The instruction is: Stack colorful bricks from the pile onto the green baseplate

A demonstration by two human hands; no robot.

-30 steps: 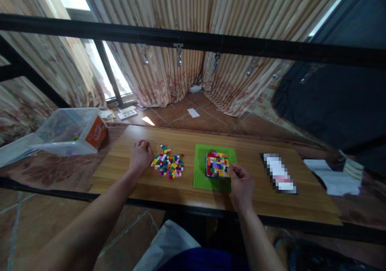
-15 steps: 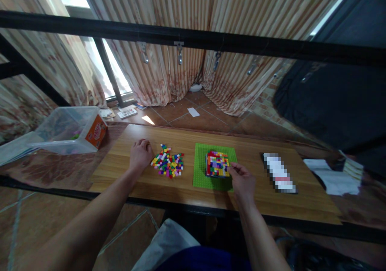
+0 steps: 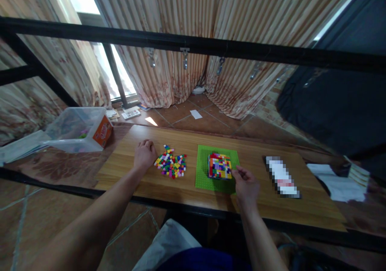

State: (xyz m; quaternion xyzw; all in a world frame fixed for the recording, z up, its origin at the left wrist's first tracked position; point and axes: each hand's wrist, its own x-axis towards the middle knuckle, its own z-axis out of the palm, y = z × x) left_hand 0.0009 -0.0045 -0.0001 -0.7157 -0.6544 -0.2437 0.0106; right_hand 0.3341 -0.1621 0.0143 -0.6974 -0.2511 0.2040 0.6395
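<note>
A green baseplate lies on the wooden table with a square block of many-coloured small bricks built on it. My right hand rests at the block's right front corner, fingers curled in a pinch; what they hold, if anything, is hidden. To the left lies a loose pile of small coloured bricks. My left hand rests on the table just left of that pile, fingers curled under, with nothing visible in it.
A clear plastic tub with an orange label stands off the table's left end. A blurred flat rectangle lies at the right. White papers sit past the right end. A black bar crosses overhead.
The view has shifted slightly right and down. My right hand has drawn back a little from the brick block. The left hand stays beside the pile.
</note>
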